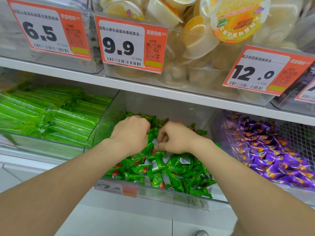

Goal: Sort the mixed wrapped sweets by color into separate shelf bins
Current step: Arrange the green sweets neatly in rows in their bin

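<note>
Both arms are bare and reach forward from the lower corners of the view, drawing together toward the middle. The left forearm point(68, 181) runs up to a straight wrist. The left grip point(131, 133) lies palm down, its back to the camera and its fingers bent down out of sight. The right forearm point(247, 176) comes in more steeply. The right grip point(173, 138) sits just beside the left, with fingers point(161, 135) curled inward and the thumb pointing left. Whether either grip holds anything cannot be told.
</note>
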